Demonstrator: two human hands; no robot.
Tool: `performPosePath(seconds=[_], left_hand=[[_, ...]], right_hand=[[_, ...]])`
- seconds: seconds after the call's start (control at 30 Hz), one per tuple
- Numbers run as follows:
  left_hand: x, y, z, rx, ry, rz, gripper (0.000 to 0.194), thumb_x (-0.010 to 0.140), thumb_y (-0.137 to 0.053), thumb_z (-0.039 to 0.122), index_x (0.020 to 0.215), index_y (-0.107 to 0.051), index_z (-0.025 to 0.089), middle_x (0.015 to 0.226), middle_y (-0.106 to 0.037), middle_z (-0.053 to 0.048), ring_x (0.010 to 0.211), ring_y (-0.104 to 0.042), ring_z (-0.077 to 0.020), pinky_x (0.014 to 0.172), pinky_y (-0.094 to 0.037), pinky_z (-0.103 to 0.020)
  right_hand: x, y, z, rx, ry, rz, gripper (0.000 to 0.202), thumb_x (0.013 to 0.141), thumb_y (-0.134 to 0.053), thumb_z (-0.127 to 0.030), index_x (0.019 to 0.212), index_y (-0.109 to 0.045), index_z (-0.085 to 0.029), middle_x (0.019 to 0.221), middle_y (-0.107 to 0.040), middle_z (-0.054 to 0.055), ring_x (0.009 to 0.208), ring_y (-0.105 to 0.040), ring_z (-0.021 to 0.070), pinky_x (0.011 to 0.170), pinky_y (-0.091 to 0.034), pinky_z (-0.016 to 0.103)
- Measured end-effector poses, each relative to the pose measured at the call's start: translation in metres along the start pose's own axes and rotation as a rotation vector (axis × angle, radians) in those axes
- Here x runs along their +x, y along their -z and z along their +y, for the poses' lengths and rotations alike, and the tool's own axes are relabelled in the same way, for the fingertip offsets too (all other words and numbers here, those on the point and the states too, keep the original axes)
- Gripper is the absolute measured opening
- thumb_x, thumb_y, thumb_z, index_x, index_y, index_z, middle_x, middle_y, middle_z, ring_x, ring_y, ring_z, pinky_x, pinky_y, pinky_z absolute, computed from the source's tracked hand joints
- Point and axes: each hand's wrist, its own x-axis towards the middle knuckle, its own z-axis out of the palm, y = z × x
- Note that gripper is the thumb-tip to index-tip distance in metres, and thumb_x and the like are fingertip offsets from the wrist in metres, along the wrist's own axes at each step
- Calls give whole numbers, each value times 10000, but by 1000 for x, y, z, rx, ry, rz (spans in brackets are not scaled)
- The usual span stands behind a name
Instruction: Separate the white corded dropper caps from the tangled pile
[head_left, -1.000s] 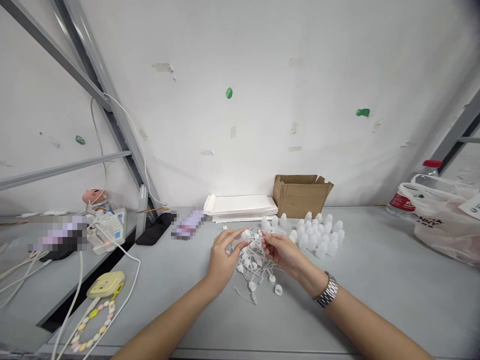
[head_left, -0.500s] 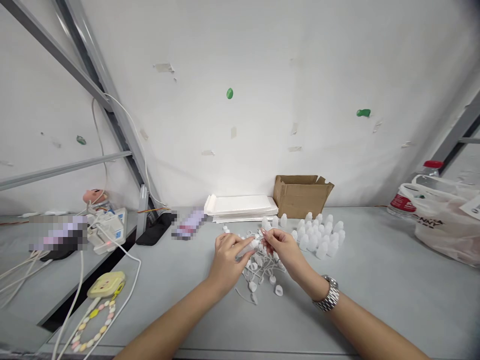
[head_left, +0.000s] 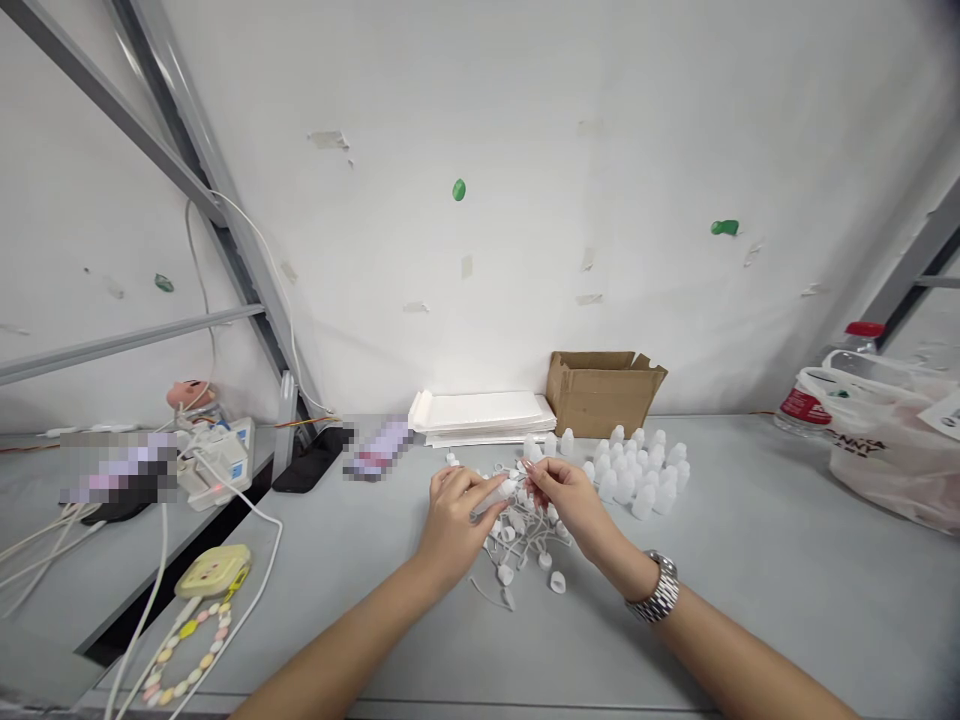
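Note:
My left hand [head_left: 454, 520] has its thumb and forefinger closed on a small white bulb-shaped plastic piece [head_left: 508, 489]. Right beside it, my right hand [head_left: 568, 500] pinches a small white part [head_left: 522, 466], partly hidden by the fingers. Below both hands lies a tangled pile of white cords with small round caps [head_left: 506, 574]. One loose cap [head_left: 557, 581] sits at the pile's near right edge. To the right of my right hand, several translucent white bulb-shaped pieces [head_left: 624, 487] stand upright in a cluster.
Against the wall are a stack of white padded envelopes [head_left: 484, 412] and a cardboard box [head_left: 606, 400]. A plastic bag [head_left: 892, 455] and a red-capped bottle [head_left: 802, 410] occupy the far right. Phones, white cables, a power strip [head_left: 238, 460] and a beaded strap [head_left: 217, 640] lie left.
Both hands stay in nearly the same place, held together over the pile. Only a very slight shift of the fingers and the camera shows.

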Motion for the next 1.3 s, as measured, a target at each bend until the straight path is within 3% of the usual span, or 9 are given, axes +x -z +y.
performPosePath(seconds=[0.63, 1.07, 1.3], left_hand=[[1, 1, 0, 5, -5, -4, 221, 788, -577, 245, 1003, -628, 249, 723, -570, 2, 743, -523, -142, 868, -344, -383], [-4, -2, 2, 52, 5, -34, 233, 796, -568, 262, 1019, -632, 279, 698, -545, 24, 673, -526, -110, 869, -322, -382], [-7, -6, 2, 59, 7, -47, 229, 801, -558, 277, 1017, -634, 275, 679, -567, 23, 651, -530, -110, 872, -317, -389]], right_hand=[[-1, 1, -4, 1, 0, -22, 382, 645, -619, -533, 532, -517, -182, 533, -503, -21, 476, -414, 98, 493, -341, 243], [-1, -1, 10, -305, 191, 48, 326, 780, -505, -468, 588, -497, -205, 552, -526, -6, 513, -450, 138, 523, -341, 267], [-4, -2, 9, -380, 248, 90, 310, 779, -510, -439, 566, -492, -215, 536, -509, 0, 545, -450, 157, 550, -339, 277]])
